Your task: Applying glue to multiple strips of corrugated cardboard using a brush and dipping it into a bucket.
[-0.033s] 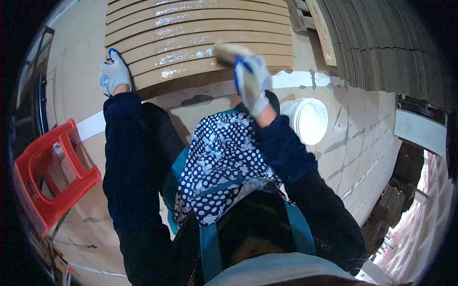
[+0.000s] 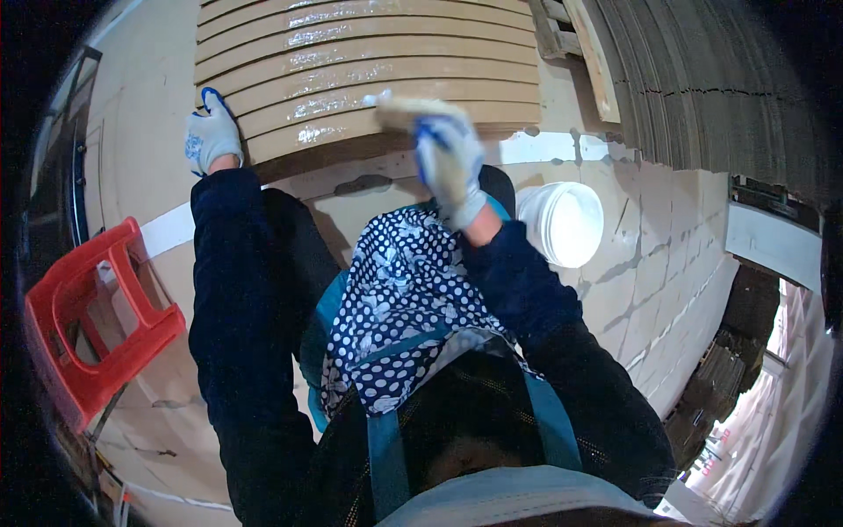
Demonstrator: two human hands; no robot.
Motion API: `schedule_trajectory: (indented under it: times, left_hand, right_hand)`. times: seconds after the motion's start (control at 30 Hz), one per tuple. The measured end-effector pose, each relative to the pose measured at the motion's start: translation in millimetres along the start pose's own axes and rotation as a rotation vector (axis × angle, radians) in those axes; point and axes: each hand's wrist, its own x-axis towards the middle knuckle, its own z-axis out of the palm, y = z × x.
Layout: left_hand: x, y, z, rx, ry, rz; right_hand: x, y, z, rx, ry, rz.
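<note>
Overlapping brown cardboard sheets (image 2: 474,70) lie in a stepped stack ahead of me, with wet white streaks shining across the middle of their strips. My left hand (image 2: 212,133), in a white and blue glove, grips the stack's near left edge; some of its fingers are out of sight. In a matching glove, my right hand (image 2: 450,162) is closed round a pale brush (image 2: 399,111), blurred by motion. The brush's tip, with a white dab by it, is over the nearest strips. To the right of that hand stands a white bucket (image 2: 562,224); its contents are too bright to make out.
A red plastic stool (image 2: 105,325) is on the left floor. Tall stacked grey-brown cardboard (image 2: 702,88) fills the far right, beside a wooden pallet (image 2: 590,57). My polka-dot apron (image 2: 413,307) covers my lap.
My right hand has moved slightly left and toward me with the brush. The left hand stays at the stack's edge.
</note>
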Motion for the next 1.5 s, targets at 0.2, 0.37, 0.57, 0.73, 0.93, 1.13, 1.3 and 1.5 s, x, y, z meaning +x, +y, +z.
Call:
schedule_trajectory:
  times: [0.2, 0.37, 0.57, 0.73, 0.93, 1.13, 1.3, 1.5]
  left_hand:
    - [4, -12, -9, 0.02, 0.014, -0.013]
    - [1, -3, -7, -0.013, -0.032, -0.013]
    - [2, -9, -4, -0.014, 0.01, 0.001]
    - [0, -8, -9, 0.007, -0.019, -0.02]
    - [-3, -2, -8, 0.012, -0.012, -0.032]
    - [-2, -6, -16, -0.018, 0.04, -0.03]
    - [-5, 7, -14, -0.038, -0.044, -0.038]
    - [0, -10, -17, -0.027, -0.058, -0.065]
  right_hand:
    - [12, -24, -3, 0.295, -0.139, -0.033]
    - [46, -25, 5, -0.03, -0.1, -0.104]
    - [10, -47, 14, 0.176, -0.217, -0.116]
    - [28, -25, -18, 0.089, -0.073, -0.05]
    - [-3, -37, -7, 0.08, -0.334, -0.049]
    - [74, -41, 15, 0.279, -0.079, -0.203]
    - [175, -5, 57, 0.862, -0.175, 0.069]
    - [86, -17, 66, 0.201, -0.163, -0.33]
